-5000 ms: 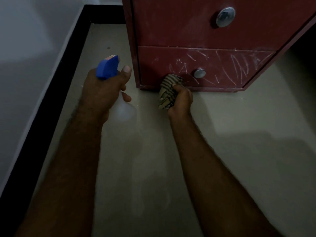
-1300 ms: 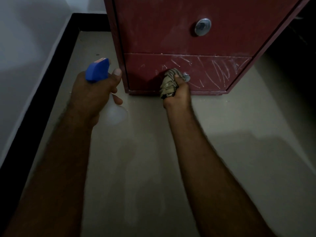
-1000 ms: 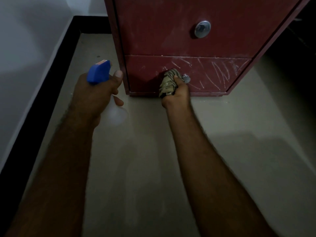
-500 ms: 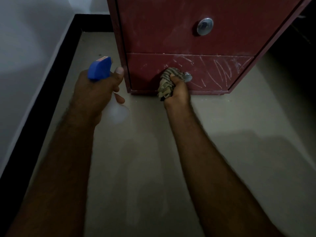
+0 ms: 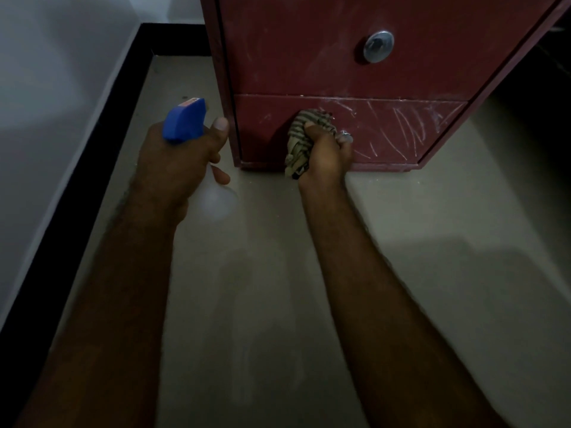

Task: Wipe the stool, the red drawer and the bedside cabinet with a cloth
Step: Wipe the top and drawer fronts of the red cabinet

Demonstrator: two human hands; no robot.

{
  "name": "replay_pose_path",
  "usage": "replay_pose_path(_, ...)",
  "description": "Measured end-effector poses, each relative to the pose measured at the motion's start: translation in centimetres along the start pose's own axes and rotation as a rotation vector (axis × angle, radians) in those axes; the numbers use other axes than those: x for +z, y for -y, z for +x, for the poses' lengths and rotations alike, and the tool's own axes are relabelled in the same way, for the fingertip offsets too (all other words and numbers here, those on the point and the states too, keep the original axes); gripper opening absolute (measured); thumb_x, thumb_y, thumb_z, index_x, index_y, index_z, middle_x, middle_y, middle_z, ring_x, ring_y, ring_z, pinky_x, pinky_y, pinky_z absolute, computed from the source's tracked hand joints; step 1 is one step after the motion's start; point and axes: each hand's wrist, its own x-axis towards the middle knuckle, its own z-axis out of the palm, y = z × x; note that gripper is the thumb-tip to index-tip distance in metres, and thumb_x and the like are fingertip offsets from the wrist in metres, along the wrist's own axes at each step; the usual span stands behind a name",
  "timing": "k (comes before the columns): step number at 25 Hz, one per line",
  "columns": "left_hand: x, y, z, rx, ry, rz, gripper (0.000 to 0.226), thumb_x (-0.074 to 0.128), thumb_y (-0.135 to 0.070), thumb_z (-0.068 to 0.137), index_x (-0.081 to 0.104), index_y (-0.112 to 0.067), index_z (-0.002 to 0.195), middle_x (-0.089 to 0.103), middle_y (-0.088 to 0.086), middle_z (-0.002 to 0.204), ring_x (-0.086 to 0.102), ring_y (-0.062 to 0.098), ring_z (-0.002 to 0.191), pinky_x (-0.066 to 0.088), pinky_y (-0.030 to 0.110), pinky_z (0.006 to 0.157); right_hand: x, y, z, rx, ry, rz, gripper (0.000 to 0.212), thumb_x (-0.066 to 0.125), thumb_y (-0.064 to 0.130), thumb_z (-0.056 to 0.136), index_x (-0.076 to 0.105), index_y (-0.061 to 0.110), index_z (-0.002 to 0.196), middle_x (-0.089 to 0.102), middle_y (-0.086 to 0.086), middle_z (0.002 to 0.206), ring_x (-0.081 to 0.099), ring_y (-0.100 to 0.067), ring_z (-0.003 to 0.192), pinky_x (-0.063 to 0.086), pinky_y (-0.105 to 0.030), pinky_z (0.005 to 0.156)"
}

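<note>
Far left, the left hand (image 5: 176,162) is wrapped round a spray bottle (image 5: 185,120), thumb up beside its blue head, just left of the bedside cabinet (image 5: 293,50). Next, the right hand (image 5: 327,156) clenches a bunched striped cloth (image 5: 304,134) against the left half of the low red drawer (image 5: 401,131), just beside its small knob (image 5: 346,138). White streaks (image 5: 411,128) cover the drawer's right half; whether they are scratches or chalk cannot be told. To wipe well, spread the cloth flatter, press firmly, work rightward in overlapping strokes and circle the knob. The stool is out of view.
</note>
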Motion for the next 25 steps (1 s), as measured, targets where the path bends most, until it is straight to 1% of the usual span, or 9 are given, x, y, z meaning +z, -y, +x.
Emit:
replay_pose_path(3,0.1,0.3,0.0,-0.009,0.002,-0.004,0.013,0.067,-0.043,0.094,0.056,-0.036,0.093,0.065,0.006,0.093,0.071,0.028,0.073,0.058,0.057,0.09,-0.1,-0.2,0.1,0.01,-0.003,-0.047,0.049,0.076,-0.004,0.08,0.061,0.002,0.126,0.075,-0.019,0.108,0.077,-0.03,0.081,0.064,-0.039,0.062)
replay_pose_path(6,0.2,0.3,-0.2,-0.002,0.008,-0.012,0.013,0.066,-0.041,0.095,0.053,-0.039,0.091,0.063,0.005,0.092,0.069,0.028,0.074,0.058,0.057,0.089,-0.5,-1.1,-0.4,0.072,-0.032,-0.123,0.054,0.077,0.0,0.072,0.066,0.002,0.125,0.077,-0.017,0.106,0.078,-0.033,0.083,0.066,-0.043,0.064)
replay_pose_path(9,0.1,0.2,0.0,-0.011,0.005,-0.013,0.012,0.066,-0.041,0.095,0.056,-0.035,0.095,0.065,0.007,0.095,0.07,0.029,0.075,0.058,0.056,0.09,0.2,0.1,-0.7,0.028,0.011,-0.044,0.054,0.072,-0.006,0.08,0.06,0.001,0.132,0.074,-0.021,0.112,0.076,-0.031,0.084,0.063,-0.036,0.062)
replay_pose_path(11,0.1,0.2,0.1,-0.02,0.005,-0.007,0.013,0.066,-0.042,0.095,0.056,-0.034,0.096,0.066,0.007,0.097,0.071,0.029,0.075,0.058,0.056,0.09,0.7,0.7,-0.6,-0.019,0.061,0.011,0.055,0.072,-0.006,0.081,0.058,0.005,0.133,0.072,-0.021,0.117,0.075,-0.032,0.09,0.065,-0.039,0.068)
replay_pose_path(13,0.2,0.3,0.0,-0.026,0.004,-0.002,0.014,0.067,-0.043,0.094,0.056,-0.034,0.095,0.066,0.007,0.099,0.071,0.028,0.076,0.057,0.055,0.093,0.8,0.2,-0.8,-0.021,0.057,0.019,0.058,0.074,-0.005,0.08,0.057,0.009,0.134,0.072,-0.019,0.118,0.075,-0.033,0.094,0.066,-0.044,0.075)
replay_pose_path(15,0.3,0.1,-0.2,-0.033,0.004,-0.002,0.013,0.066,-0.042,0.094,0.054,-0.036,0.093,0.065,0.007,0.099,0.071,0.028,0.077,0.056,0.054,0.094,0.2,-1.4,-0.5,0.014,-0.01,-0.056,0.057,0.077,-0.003,0.076,0.06,0.008,0.13,0.073,-0.017,0.116,0.076,-0.032,0.091,0.066,-0.048,0.076)
replay_pose_path(18,0.1,0.0,-0.2,-0.03,-0.001,-0.002,0.013,0.065,-0.042,0.095,0.054,-0.037,0.093,0.065,0.006,0.098,0.071,0.027,0.076,0.056,0.053,0.094,-0.4,-2.5,-0.5,0.104,-0.081,-0.152,0.057,0.079,0.0,0.07,0.066,0.007,0.125,0.075,-0.015,0.112,0.077,-0.033,0.087,0.066,-0.053,0.07)
replay_pose_path(21,0.1,0.1,-0.1,-0.017,0.003,0.0,0.014,0.066,-0.043,0.095,0.052,-0.041,0.092,0.064,0.005,0.096,0.07,0.025,0.074,0.056,0.053,0.095,-0.3,-1.9,-0.2,0.103,-0.051,-0.143,0.052,0.077,-0.005,0.07,0.067,0.001,0.121,0.077,-0.018,0.106,0.077,-0.035,0.084,0.065,-0.053,0.066)
replay_pose_path(25,0.0,0.3,-0.1,-0.025,0.004,0.005,0.014,0.065,-0.042,0.095,0.051,-0.042,0.093,0.064,0.004,0.096,0.07,0.025,0.076,0.055,0.054,0.097,-0.4,-1.4,-0.4,0.043,0.005,-0.066,0.058,0.08,-0.002,0.074,0.061,0.006,0.129,0.075,-0.018,0.112,0.077,-0.036,0.091,0.065,-0.054,0.075)
